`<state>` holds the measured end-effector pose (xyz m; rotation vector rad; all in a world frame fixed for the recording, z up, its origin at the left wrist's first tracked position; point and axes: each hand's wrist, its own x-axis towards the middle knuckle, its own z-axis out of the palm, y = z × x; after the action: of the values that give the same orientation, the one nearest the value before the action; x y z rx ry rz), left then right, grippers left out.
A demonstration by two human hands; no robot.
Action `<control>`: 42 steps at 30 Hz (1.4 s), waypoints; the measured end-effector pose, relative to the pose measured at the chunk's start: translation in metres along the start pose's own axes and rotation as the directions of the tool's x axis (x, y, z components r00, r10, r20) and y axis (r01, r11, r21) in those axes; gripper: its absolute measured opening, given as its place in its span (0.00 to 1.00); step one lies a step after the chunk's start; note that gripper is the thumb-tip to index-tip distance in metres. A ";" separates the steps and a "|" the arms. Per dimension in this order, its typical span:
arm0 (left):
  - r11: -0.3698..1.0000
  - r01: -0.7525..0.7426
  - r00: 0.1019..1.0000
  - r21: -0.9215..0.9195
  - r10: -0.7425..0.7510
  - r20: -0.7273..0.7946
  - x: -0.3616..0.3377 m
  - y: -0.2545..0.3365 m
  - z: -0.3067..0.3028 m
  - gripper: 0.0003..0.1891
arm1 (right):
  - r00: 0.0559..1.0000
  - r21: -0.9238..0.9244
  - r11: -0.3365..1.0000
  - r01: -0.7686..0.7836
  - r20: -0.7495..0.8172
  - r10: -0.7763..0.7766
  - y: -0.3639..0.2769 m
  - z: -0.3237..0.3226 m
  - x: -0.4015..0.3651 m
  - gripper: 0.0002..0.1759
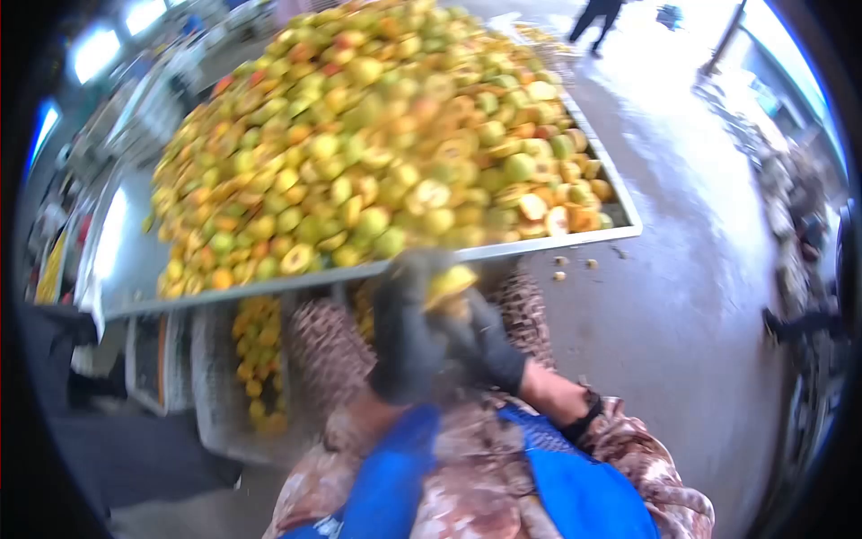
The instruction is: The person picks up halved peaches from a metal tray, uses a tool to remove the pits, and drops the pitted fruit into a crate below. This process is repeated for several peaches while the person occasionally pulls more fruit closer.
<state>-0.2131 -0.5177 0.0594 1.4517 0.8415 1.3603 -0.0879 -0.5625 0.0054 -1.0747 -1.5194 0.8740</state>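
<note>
Both my hands, in dark gloves, are close together just below the near edge of a metal-rimmed table (377, 269). A yellow fruit (449, 286) is between them, with my left hand (409, 328) wrapped at its left side and my right hand (489, 346) at its lower right. The fingers of both are bent and blurred by motion. Whether a tool is in either hand cannot be made out. A large heap of yellow, green and orange fruit (314, 171), some of it cut into halves, lies on the table beyond my hands.
Under the table at the left stands a crate (211, 404) near a stream of yellow fruit (259, 350). A person's dark-clad legs (597, 20) show at the top right, another leg (804, 325) at the right edge. Small bits of fruit (560, 262) lie on the floor.
</note>
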 end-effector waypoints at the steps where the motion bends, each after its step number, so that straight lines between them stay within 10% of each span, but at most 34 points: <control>1: 0.963 -0.169 0.986 0.209 0.161 0.051 0.001 -0.006 0.002 0.16 | 0.999 0.004 1.000 -0.021 -0.042 0.021 0.009 -0.003 -0.005 0.24; 4: 0.865 -0.399 0.917 0.305 0.378 0.129 -0.001 0.001 0.004 0.09 | 0.989 0.162 0.983 -0.090 -0.104 0.107 0.008 0.015 -0.006 0.19; 8: 0.983 -0.168 0.982 0.081 0.159 0.102 0.008 0.043 0.012 0.20 | 0.994 0.359 0.931 0.059 -0.109 -0.021 -0.013 0.018 -0.002 0.18; 11: 0.990 -0.135 0.983 0.044 0.128 0.133 0.008 0.055 0.030 0.21 | 0.990 0.454 0.880 -0.138 0.073 0.118 -0.007 0.013 -0.006 0.26; 16: 0.990 -0.135 0.979 0.042 0.127 0.160 0.003 0.071 0.040 0.22 | 0.983 0.198 0.972 0.124 -0.158 -0.093 -0.025 0.008 0.006 0.23; 22: 0.987 -0.156 0.982 0.034 0.152 0.109 -0.011 0.092 0.028 0.22 | 0.913 0.220 0.969 -0.115 0.407 0.016 -0.085 -0.055 0.000 0.18; 25: 0.959 -0.161 0.983 -0.233 0.177 0.048 0.000 0.053 0.028 0.21 | 0.926 0.235 0.933 -0.273 0.327 0.188 -0.065 -0.043 -0.006 0.19; 29: 0.935 -0.328 0.926 -0.138 0.347 0.150 0.005 0.068 0.027 0.23 | 0.976 0.277 0.960 -0.048 0.216 -0.013 -0.062 -0.034 -0.009 0.22; 31: 0.949 -0.210 0.922 -0.235 0.273 0.275 0.013 0.066 0.018 0.25 | 0.911 0.388 0.872 -0.299 0.388 0.140 -0.083 -0.046 -0.005 0.25; 33: 0.973 -0.112 0.905 -0.204 0.185 0.384 0.020 0.070 0.012 0.28 | 0.906 0.408 0.870 -0.278 0.411 0.097 -0.082 -0.045 -0.004 0.29; 36: 0.982 -0.084 0.900 -0.170 0.148 0.411 0.025 0.067 0.008 0.28 | 0.938 0.176 0.971 0.159 0.280 -0.204 -0.041 -0.034 0.013 0.36; 42: 0.995 -0.068 0.958 -0.079 0.087 0.273 0.020 0.016 -0.026 0.26 | 0.884 -0.005 0.987 0.161 0.445 -0.142 0.013 -0.009 0.033 0.31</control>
<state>-0.2376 -0.4995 0.0792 1.5892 0.5572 1.1956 -0.0783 -0.5273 0.0057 -0.8000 -1.9805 1.0277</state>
